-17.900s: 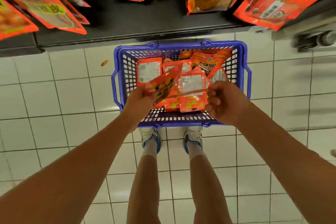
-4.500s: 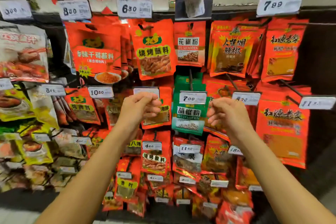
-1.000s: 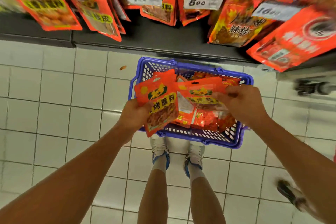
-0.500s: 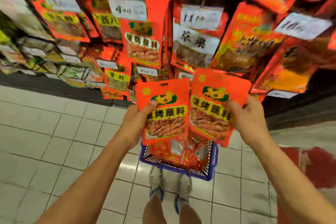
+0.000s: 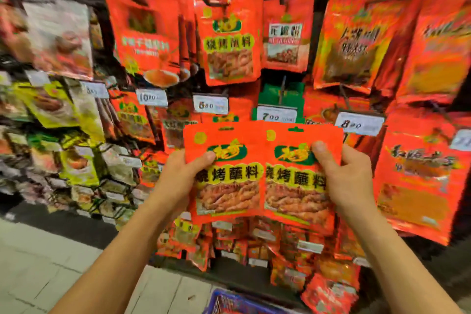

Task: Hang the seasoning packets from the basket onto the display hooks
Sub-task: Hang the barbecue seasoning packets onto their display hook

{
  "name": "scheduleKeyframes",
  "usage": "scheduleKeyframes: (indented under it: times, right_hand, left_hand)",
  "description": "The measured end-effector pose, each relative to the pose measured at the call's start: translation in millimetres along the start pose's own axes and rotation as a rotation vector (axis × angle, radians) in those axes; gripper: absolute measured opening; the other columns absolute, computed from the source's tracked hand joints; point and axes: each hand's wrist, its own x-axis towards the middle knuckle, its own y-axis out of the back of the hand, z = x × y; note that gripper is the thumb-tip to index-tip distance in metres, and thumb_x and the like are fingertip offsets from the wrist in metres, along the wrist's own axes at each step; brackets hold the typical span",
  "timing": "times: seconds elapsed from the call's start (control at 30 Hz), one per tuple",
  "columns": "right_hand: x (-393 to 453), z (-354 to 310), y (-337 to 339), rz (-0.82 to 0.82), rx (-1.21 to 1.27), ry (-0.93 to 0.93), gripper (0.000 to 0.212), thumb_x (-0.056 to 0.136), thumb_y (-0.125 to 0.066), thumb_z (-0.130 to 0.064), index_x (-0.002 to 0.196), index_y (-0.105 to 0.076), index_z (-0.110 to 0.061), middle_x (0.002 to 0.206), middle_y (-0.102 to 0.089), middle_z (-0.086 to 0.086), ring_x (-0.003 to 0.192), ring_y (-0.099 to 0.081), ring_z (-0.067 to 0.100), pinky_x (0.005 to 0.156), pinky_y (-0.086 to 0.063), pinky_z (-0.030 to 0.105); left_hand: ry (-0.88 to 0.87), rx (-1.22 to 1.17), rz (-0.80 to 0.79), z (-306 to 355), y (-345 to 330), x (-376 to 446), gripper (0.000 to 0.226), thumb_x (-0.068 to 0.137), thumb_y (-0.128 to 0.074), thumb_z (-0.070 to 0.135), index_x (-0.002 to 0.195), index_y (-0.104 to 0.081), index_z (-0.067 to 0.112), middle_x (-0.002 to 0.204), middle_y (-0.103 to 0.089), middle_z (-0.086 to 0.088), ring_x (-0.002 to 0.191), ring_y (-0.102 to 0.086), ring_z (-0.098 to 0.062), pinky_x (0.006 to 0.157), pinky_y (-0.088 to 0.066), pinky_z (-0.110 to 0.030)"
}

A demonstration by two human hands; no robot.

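The person holds two matching orange seasoning packets up in front of the display, side by side and nearly touching at their inner edges. The left hand point(image 5: 178, 181) grips the left packet point(image 5: 224, 173) by its left edge, thumb curled over the front near the green logo, the fingers hidden behind it. The right hand point(image 5: 349, 181) grips the right packet point(image 5: 295, 178) by its right edge in the same way, thumb on the front face, the other fingers wrapped behind. Both packets are upright, with their hang holes at the top, at about 12 o'clock from the hands.

Neither packet is on a hook yet. A hanging packet of the same design point(image 5: 229, 41) shows at 12 o'clock above the pair, near the top of the display, and looks like the matching row; another row partly hidden behind the held packets, under the 5.80 price tag point(image 5: 210, 104), may also match, but the blur makes that uncertain.

The blue basket point(image 5: 229, 303) sits on the floor at 6 o'clock, only its rim in view, so how many packets remain inside cannot be told. As a judgement, the task is mid-way through one cycle: picked and lifted, with aligning each hang hole to a hook and sliding it on left to do, then further trips to the basket if stock remains.
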Motion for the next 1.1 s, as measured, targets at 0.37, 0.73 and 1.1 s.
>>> scheduleKeyframes:
  times: [0.37,0.73,1.1]
  right_hand:
    - [118.3,-101.0,-93.5,-0.047,0.108,0.09,0.03,0.074,-0.066,-0.028,0.074,-0.065,0.002,0.068,-0.064,-0.001,0.065,-0.055,0.014,0.063,-0.046,0.033]
    - [177.6,-134.2,-180.4,0.093,0.033,0.18,0.02,0.086,-0.067,-0.037,0.068,-0.07,-0.044,0.058,-0.065,-0.022,0.051,-0.052,-0.007,0.05,-0.042,0.021]
    - [197.3,-121.7,-193.6,0.195,-0.059,0.156,0.024,0.084,-0.067,-0.037,0.061,-0.067,-0.032,0.052,-0.06,-0.02,0.049,-0.048,-0.002,0.055,-0.038,0.029]
  left_hand:
    - [-0.212,-0.107,-0.068,109.8,46.7,74.0,0.033,0.081,-0.071,0.038,0.105,-0.076,0.016,0.105,-0.078,-0.01,0.094,-0.075,-0.024,0.078,-0.059,-0.037]
    - [-0.215,-0.134,-0.14,136.1,65.5,147.1,0.013,0.094,-0.068,0.035,0.089,-0.08,0.033,0.098,-0.079,-0.007,0.09,-0.076,-0.024,0.076,-0.062,-0.039]
    - [-0.275,-0.066,-0.159,131.2,63.1,168.1,0.019,0.096,-0.067,0.032,0.09,-0.073,0.014,0.091,-0.078,-0.01,0.083,-0.076,-0.025,0.078,-0.061,-0.042]
